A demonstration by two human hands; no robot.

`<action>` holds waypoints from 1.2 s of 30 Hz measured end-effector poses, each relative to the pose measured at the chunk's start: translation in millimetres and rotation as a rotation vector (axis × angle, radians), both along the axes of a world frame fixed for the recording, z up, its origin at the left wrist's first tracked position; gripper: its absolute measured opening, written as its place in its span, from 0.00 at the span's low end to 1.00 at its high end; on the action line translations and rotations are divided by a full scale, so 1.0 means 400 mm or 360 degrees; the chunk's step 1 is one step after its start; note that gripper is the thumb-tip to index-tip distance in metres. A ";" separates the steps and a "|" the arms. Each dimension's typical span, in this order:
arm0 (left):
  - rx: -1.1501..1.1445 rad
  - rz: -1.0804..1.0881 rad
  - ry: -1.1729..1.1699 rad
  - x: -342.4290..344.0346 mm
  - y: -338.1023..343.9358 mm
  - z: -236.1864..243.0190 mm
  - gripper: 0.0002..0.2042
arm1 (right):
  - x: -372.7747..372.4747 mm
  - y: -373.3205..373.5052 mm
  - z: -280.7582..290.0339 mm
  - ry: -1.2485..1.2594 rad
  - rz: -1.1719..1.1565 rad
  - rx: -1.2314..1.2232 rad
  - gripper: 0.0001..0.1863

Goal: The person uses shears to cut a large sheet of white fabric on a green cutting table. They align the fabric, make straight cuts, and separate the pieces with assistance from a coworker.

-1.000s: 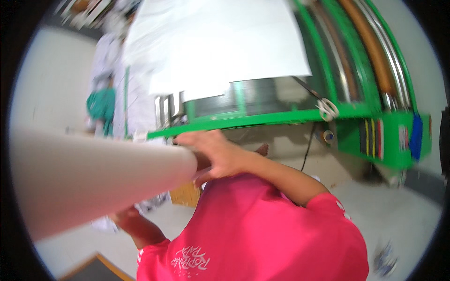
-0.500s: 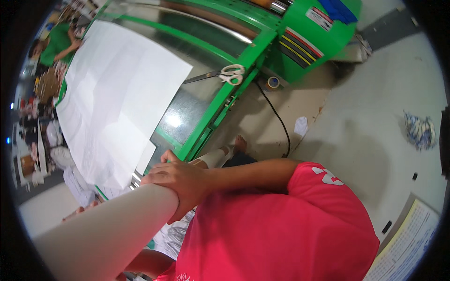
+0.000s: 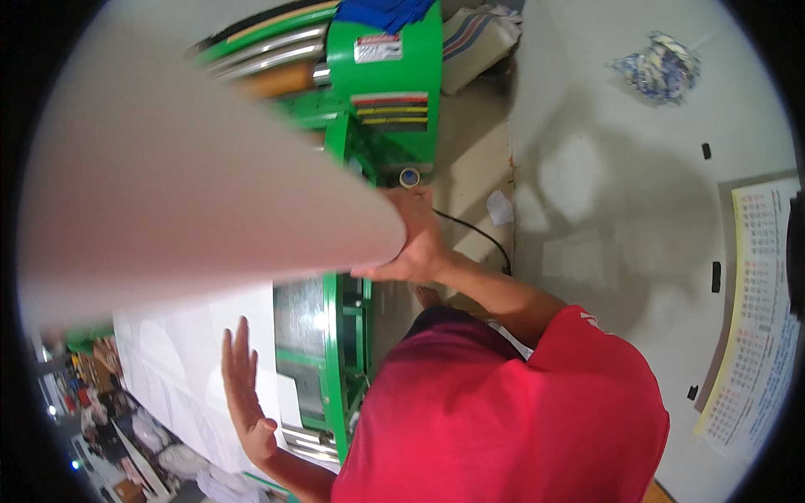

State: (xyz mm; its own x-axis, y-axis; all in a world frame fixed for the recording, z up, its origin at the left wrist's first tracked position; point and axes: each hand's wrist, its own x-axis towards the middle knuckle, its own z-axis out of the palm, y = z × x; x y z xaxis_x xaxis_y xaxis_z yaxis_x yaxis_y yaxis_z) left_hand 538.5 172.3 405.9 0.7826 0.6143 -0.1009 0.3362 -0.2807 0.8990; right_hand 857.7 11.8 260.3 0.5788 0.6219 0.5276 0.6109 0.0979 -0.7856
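Note:
A large pale roll (image 3: 184, 193) fills the upper left, blurred and close to the camera. My right hand (image 3: 415, 235) grips its near end, fingers wrapped round it and partly hidden. Below the roll my left hand (image 3: 246, 386) is raised with fingers stretched out, holding nothing, over white sheets (image 3: 168, 360). These sheets lie on the green-framed machine table (image 3: 335, 335). The machine's green end housing (image 3: 394, 142), with steel rollers (image 3: 277, 46) beside it, stands beyond my right hand.
Cluttered items (image 3: 101, 394) fill the lower left. On the floor are a black cable (image 3: 478, 231) and a small tape roll (image 3: 409, 178). A pale surface (image 3: 587, 268) on the right bears a printed calendar sheet (image 3: 746, 318) and a crumpled bundle (image 3: 654, 71). Blue cloth (image 3: 381, 12) drapes the housing.
The roll and my right hand have risen in the picture. My left hand has come out from under the roll and spread open. The view has turned, swinging the machine round.

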 end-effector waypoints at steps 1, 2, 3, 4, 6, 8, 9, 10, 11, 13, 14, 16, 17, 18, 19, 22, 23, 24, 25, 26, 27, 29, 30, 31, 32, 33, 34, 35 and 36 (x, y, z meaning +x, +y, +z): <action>-0.0053 0.0013 0.0012 0.017 -0.003 -0.020 0.68 | 0.043 -0.014 -0.017 0.0118 -0.0125 0.0116 0.49; -0.0109 0.0032 0.0026 0.031 0.002 -0.047 0.67 | 0.090 -0.035 -0.021 0.0229 -0.0244 0.0239 0.48; -0.0166 0.0075 0.0044 0.037 0.003 -0.072 0.65 | 0.139 -0.080 0.021 -0.0061 -0.0480 -0.0084 0.48; -0.0174 0.0008 0.0060 0.036 0.022 -0.101 0.61 | 0.189 -0.092 0.025 0.0162 -0.0446 0.0066 0.46; -0.0321 -0.0026 0.0045 0.055 0.051 -0.176 0.55 | 0.272 -0.137 0.040 0.0363 -0.0517 0.0246 0.41; -0.0494 -0.0103 0.0023 0.072 0.088 -0.247 0.44 | 0.345 -0.178 0.050 0.0294 -0.0760 0.0393 0.35; -0.0535 -0.0125 0.0027 0.080 0.105 -0.301 0.39 | 0.376 -0.191 0.071 0.0262 -0.0856 0.0462 0.37; -0.0552 -0.0130 0.0022 0.099 0.110 -0.347 0.38 | 0.404 -0.201 0.081 0.0292 -0.0902 0.0528 0.38; -0.0574 -0.0142 0.0020 0.125 0.114 -0.386 0.38 | 0.429 -0.214 0.086 0.0323 -0.0954 0.0591 0.39; -0.0588 -0.0128 0.0156 0.162 0.133 -0.468 0.42 | 0.479 -0.240 0.089 0.0248 -0.1123 0.0533 0.38; -0.0502 -0.0174 0.0265 0.192 0.135 -0.483 0.43 | 0.499 -0.249 0.085 0.0214 -0.1216 0.0500 0.37; -0.0334 -0.0255 0.0420 0.240 0.136 -0.517 0.44 | 0.531 -0.245 0.089 0.0257 -0.1296 0.0518 0.39; -0.0330 -0.0296 0.0474 0.261 0.140 -0.540 0.44 | 0.546 -0.239 0.095 0.0271 -0.1340 0.0526 0.39; -0.0382 -0.0355 0.0505 0.288 0.142 -0.539 0.44 | 0.554 -0.228 0.099 0.0264 -0.1392 0.0532 0.41; -0.0432 -0.0413 0.0535 0.316 0.147 -0.537 0.44 | 0.577 -0.225 0.085 0.0166 -0.1462 0.0558 0.41; -0.0346 -0.0576 0.0554 0.369 0.185 -0.580 0.45 | 0.665 -0.196 0.048 -0.0042 -0.1620 0.0616 0.41; -0.0377 -0.0596 0.0529 0.394 0.201 -0.588 0.45 | 0.691 -0.190 0.045 -0.0077 -0.1631 0.0583 0.41; -0.0407 -0.0616 0.0504 0.421 0.220 -0.595 0.45 | 0.722 -0.183 0.042 -0.0112 -0.1643 0.0550 0.41; -0.0437 -0.0637 0.0480 0.453 0.239 -0.601 0.45 | 0.757 -0.175 0.040 -0.0147 -0.1656 0.0517 0.40; -0.0502 -0.0588 0.0494 0.484 0.252 -0.577 0.45 | 0.791 -0.165 0.039 -0.0130 -0.1683 0.0492 0.40; -0.0458 -0.0567 0.0477 0.522 0.273 -0.590 0.45 | 0.826 -0.155 0.038 -0.0112 -0.1712 0.0467 0.40; -0.0377 -0.0538 0.0451 0.600 0.306 -0.601 0.45 | 0.900 -0.136 0.034 -0.0066 -0.1798 0.0398 0.41; -0.0392 -0.0538 0.0452 0.640 0.324 -0.588 0.45 | 0.938 -0.129 0.029 -0.0037 -0.1854 0.0354 0.41; -0.0408 -0.0538 0.0453 0.679 0.345 -0.572 0.45 | 0.977 -0.127 0.023 -0.0009 -0.1910 0.0310 0.42; -0.0425 -0.0525 0.0435 0.725 0.355 -0.555 0.45 | 1.021 -0.121 0.022 -0.0060 -0.1932 0.0304 0.42; -0.0380 -0.0539 0.0449 0.761 0.368 -0.557 0.44 | 1.061 -0.119 0.020 -0.0107 -0.1952 0.0293 0.42; -0.0336 -0.0551 0.0461 0.796 0.385 -0.562 0.44 | 1.105 -0.125 0.023 -0.0155 -0.1971 0.0282 0.42; -0.0274 -0.0552 0.0488 0.829 0.404 -0.553 0.44 | 1.141 -0.117 0.034 -0.0101 -0.1986 0.0258 0.42; -0.0178 -0.0567 0.0497 0.862 0.414 -0.539 0.43 | 1.179 -0.118 0.048 -0.0048 -0.1999 0.0233 0.42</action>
